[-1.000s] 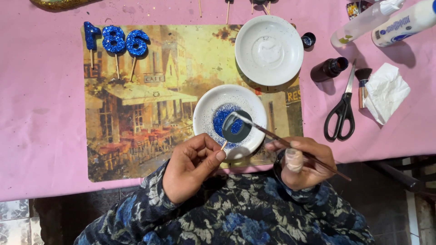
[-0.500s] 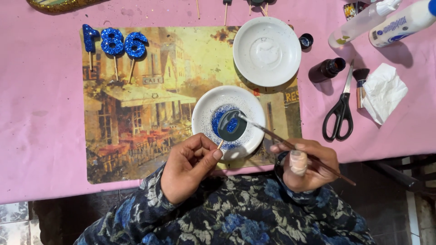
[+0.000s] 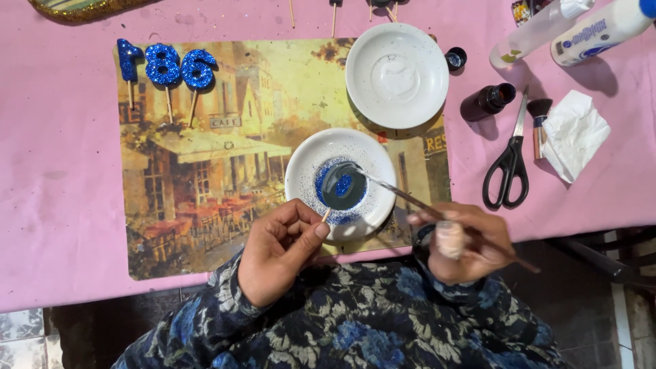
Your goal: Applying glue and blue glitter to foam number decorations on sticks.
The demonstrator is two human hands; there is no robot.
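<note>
My left hand pinches a thin wooden stick that carries a flat grey cut-out shape, held over a white saucer dusted with blue glitter. My right hand grips a thin paintbrush whose tip touches the shape's upper edge. A small blue patch shows in the middle of the grey shape. Both hands rest at the near edge of a picture placemat on the pink table.
Three blue glitter shapes on sticks lie at the placemat's top left. A second white saucer sits behind. Right of it are a dark bottle, scissors, a small brush, white tissue and two glue bottles.
The shape on the stick has turned from its blue glittered face to a mostly grey face. The brush tip stays on it, and both hands have barely shifted.
</note>
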